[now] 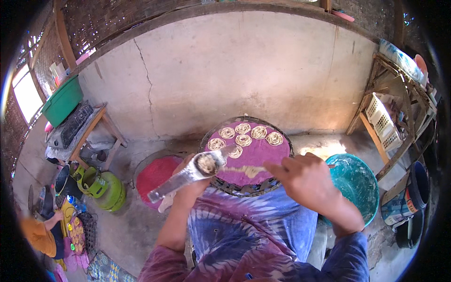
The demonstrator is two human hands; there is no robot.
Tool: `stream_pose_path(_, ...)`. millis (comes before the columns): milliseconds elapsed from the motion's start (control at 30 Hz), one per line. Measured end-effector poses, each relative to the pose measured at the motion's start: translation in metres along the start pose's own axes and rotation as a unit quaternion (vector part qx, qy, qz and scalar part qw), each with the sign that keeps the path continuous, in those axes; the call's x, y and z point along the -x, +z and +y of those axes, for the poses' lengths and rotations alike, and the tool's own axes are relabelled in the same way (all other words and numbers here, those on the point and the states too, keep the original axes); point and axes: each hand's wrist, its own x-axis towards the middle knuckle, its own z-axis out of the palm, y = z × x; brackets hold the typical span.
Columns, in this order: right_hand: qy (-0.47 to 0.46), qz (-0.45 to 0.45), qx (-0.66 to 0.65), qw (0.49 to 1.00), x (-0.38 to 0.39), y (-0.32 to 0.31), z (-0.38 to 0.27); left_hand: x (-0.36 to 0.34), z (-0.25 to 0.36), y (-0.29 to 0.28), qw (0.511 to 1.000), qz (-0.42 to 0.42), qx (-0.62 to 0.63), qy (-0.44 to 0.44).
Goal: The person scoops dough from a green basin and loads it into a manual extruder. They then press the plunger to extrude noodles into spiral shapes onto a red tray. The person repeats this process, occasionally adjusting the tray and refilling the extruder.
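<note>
My left hand point(193, 187) grips a metal hand press point(174, 181) with a round cup; pale dough point(206, 164) sits in the cup. In my right hand point(300, 178) is a thin stick-like tool, its tip coated with pale dough point(249, 170) and pointing at the press. Its end point(331, 166) pokes out behind my fist. Both hands are over a round tray point(231, 189) with a dark woven rim, at my lap. On its purple lining point(277, 152) lie several coiled dough nests point(243, 140), mostly toward the far side. The press partly covers the nearest nests.
A teal basin point(354, 188) stands to my right, a red round lid-like thing point(157, 177) to my left. Beyond that are a green gas cylinder point(110, 190) and a person in orange point(40, 237). A wooden rack point(376, 141) and buckets point(418, 185) stand far right. A wall point(225, 75) is ahead.
</note>
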Motion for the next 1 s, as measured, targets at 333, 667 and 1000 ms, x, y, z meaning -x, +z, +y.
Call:
stream_pose_path(333, 0.202, 0.058, -0.412, 0.887, 0.026, 0.09, -0.068, -0.02, 0.006, 0.008, 0.996, 0.013, -0.063, -0.06)
stream_pose_path(667, 0.263, -0.019, -0.502, 0.824, 0.047, 0.085, -0.056, -0.023, 0.023, 0.018, 0.982, 0.048, -0.153, 0.1)
stream_pose_path(1000, 0.617, -0.226, 0.026, 0.753, 0.258, 0.092, 0.081, 0.011, -0.072, -0.046, 0.991, 0.135, 0.007, -0.011)
